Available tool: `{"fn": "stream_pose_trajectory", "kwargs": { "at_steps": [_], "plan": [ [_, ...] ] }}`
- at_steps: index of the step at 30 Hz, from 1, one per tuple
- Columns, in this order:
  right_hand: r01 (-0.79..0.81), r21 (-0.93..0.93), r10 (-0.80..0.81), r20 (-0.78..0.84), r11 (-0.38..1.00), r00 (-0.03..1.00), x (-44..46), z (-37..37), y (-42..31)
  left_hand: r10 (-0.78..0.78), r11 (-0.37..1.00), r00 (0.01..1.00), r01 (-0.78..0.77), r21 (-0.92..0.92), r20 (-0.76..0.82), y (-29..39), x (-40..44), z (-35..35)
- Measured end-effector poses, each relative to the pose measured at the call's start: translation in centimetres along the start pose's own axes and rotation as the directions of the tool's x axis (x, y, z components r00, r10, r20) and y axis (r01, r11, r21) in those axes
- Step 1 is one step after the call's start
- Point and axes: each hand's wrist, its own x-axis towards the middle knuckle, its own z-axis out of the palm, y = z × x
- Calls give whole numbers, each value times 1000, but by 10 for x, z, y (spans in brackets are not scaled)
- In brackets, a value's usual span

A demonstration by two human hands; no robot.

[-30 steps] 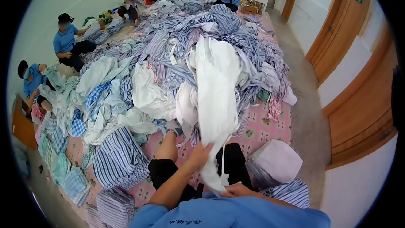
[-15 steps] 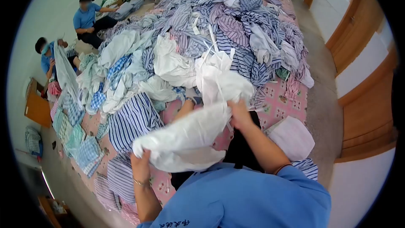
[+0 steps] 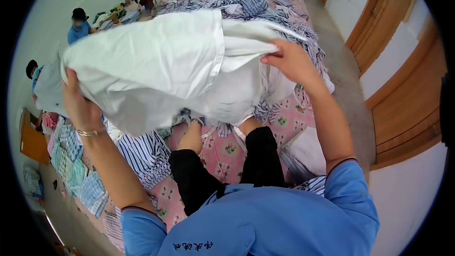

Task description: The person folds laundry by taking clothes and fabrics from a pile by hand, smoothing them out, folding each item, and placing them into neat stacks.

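Observation:
A white garment point(image 3: 156, 52) is stretched wide in the air between my two hands, with a stitched hem running down its middle. My left hand point(image 3: 84, 106) grips its left end, the fingers partly behind the cloth. At the other end, my right hand point(image 3: 289, 61) pinches a gathered edge between thumb and fingers. Faint dark marks show on the lower part of the cloth, and white ties hang below it towards my legs. The garment hides much of the pile behind.
A large heap of striped clothes point(image 3: 251, 2) lies beyond. Blue-striped fabric point(image 3: 142, 151) and folded white cloth point(image 3: 303, 154) flank my legs on the pink floral mat point(image 3: 222, 161). Checked folded stacks point(image 3: 92, 192) lie left. Several people sit around the heap. Wooden doors point(image 3: 407, 99) line the right wall.
Both hands have risen and moved apart, lifting the white garment off my lap and spreading it out. My view has tilted up slightly, and the bare mat between my legs now shows.

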Motion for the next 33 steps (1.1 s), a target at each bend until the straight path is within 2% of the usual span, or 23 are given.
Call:
{"fn": "stream_pose_trajectory", "kwargs": {
  "at_steps": [1, 3, 6, 9, 12, 14, 15, 16, 19, 20, 21, 22, 23, 24, 26, 27, 29, 30, 32, 33],
  "plan": [
    [-123, -99, 133, 96, 987, 987, 2, 5, 6, 10, 1000, 999, -10, -4, 46, 11, 10, 13],
    [-322, -320, 405, 240, 891, 882, 5, 15, 11, -25, 998, 999, 22, 67, 39, 10, 29, 30],
    [-242, -310, 298, 150, 920, 943, 9, 6, 27, -32, 994, 999, 33, 106, -10, -4, 58, 38],
    [-191, 8, 190, -125, 982, 974, 6, -29, -6, -61, 992, 994, 70, 103, -95, -9, 64, 33],
    [31, -25, -36, -245, 999, 969, 14, -30, -4, -77, 993, 988, 87, 76, -131, -19, 67, 27],
    [-53, -357, 17, -104, 933, 994, 24, -19, 24, -117, 990, 984, 126, 59, -136, -22, 77, 22],
    [-70, -526, 53, -47, 848, 997, 30, -19, 40, -110, 991, 986, 119, 62, -125, -24, 79, 24],
    [-17, -581, -4, -33, 814, 999, 36, -21, 45, -103, 992, 988, 111, 60, -117, -26, 79, 29],
    [-173, -186, 107, -319, 967, 942, 53, -42, 32, -31, 997, 996, 37, 74, -81, -30, 81, 30],
    [-55, 20, 58, -408, 998, 911, 50, -51, 4, -1, 997, 998, 6, 76, -67, -28, 75, 36],
    [85, 211, 33, -502, 974, 864, 48, -58, -29, 29, 997, 998, -25, 78, -53, -26, 67, 44],
    [186, 391, 28, -482, 901, 876, 45, -59, -49, 31, 986, 995, -47, 161, 99, -26, 53, 54],
    [277, 552, 16, -468, 787, 884, 44, -56, -62, 67, 925, 972, -146, 352, 227, -36, 42, 59],
    [288, 627, 1, -418, 724, 909, 45, -49, -67, 80, 819, 930, -267, 508, 359, -50, 29, 64],
    [289, 763, -59, -314, 579, 947, 52, -34, -81, -174, 873, 845, -106, 477, 506, -75, -34, 100],
    [274, 790, -95, -267, 548, 959, 49, -18, -95, -430, 732, 716, -80, 677, 550, -91, -46, 105],
    [228, 843, -160, -170, 488, 972, 29, 14, -124, -516, 833, 625, 205, 514, 586, -126, -94, 117],
    [187, 835, -157, -123, 518, 980, 28, 22, -123, -555, 831, 575, 353, 430, 601, -143, -118, 123],
    [104, 811, -132, -34, 576, 991, 24, 36, -109, -511, 858, 657, 428, 284, 554, -147, -136, 130],
    [122, 832, -105, -78, 541, 991, 26, 33, -96, -490, 866, 696, 456, 205, 524, -149, -139, 132]
  ]
}}
